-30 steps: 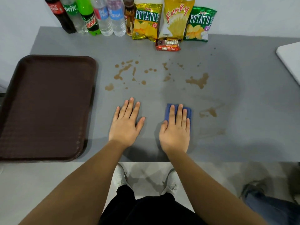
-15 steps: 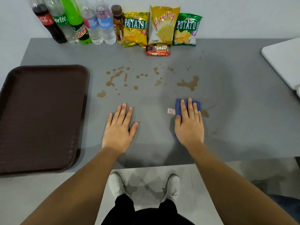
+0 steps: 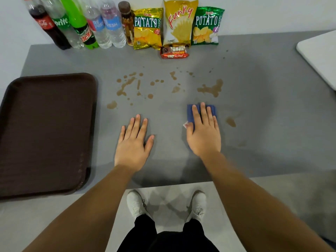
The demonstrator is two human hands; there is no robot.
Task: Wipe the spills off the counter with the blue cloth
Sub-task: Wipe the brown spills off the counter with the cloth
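My right hand (image 3: 204, 133) presses flat on the folded blue cloth (image 3: 190, 110), which lies on the grey counter (image 3: 263, 115); a small white tag shows at the cloth's left edge. My left hand (image 3: 133, 141) rests flat on the counter beside it, fingers spread, holding nothing. Brown spills lie beyond the hands: a scatter of drops (image 3: 127, 86) at centre left, a larger puddle (image 3: 211, 89) above the cloth, and a small spot (image 3: 231, 122) just right of the cloth.
A dark brown tray (image 3: 45, 133) sits on the left. Several drink bottles (image 3: 81, 24), three chip bags (image 3: 179, 22) and a red snack pack (image 3: 174, 52) line the back wall. A white board (image 3: 320, 55) pokes in at right. The counter's near edge is at my wrists.
My right hand slid the cloth rightward over the smear near the front, then back a little left; that smear is now mostly gone, leaving one small spot. My left hand stayed put.
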